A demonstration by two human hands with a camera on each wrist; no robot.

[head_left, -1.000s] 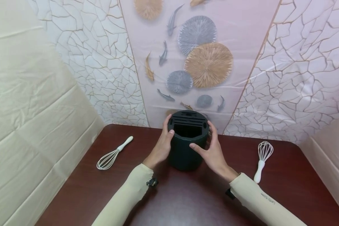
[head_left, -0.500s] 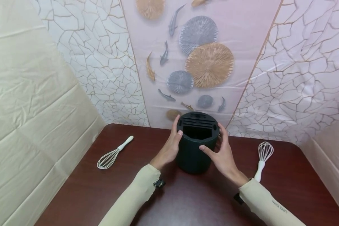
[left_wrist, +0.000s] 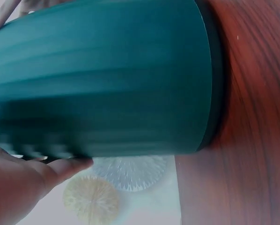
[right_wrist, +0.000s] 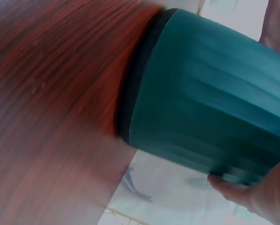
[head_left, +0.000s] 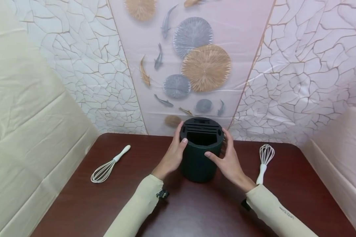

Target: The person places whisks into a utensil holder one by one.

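Observation:
A dark green, round knife block [head_left: 199,164] with a black slotted top stands upright on the table between the two hands. Its top has several narrow slots and one large rectangular opening at the front. The left hand [head_left: 172,153] grips the left side near the rim, thumb in front and fingers behind. Opposite it, the right hand [head_left: 229,162] holds the right side, its thumb on the front wall. Both wrist views show the green wall [left_wrist: 130,84] and its black base edge [right_wrist: 139,77] close over the wood.
A white-handled whisk [head_left: 110,164] lies on the table's left side. Another whisk [head_left: 264,163] lies at the right, its handle end close to the right sleeve. Behind the brown table [head_left: 184,214] hangs a patterned cloth [head_left: 206,69]; pale cloth [head_left: 32,131] borders the left.
Both hands have shifted the knife block to the right across the table, keeping their grip. The head view has turned slightly, so the whisks and backdrop appear further left.

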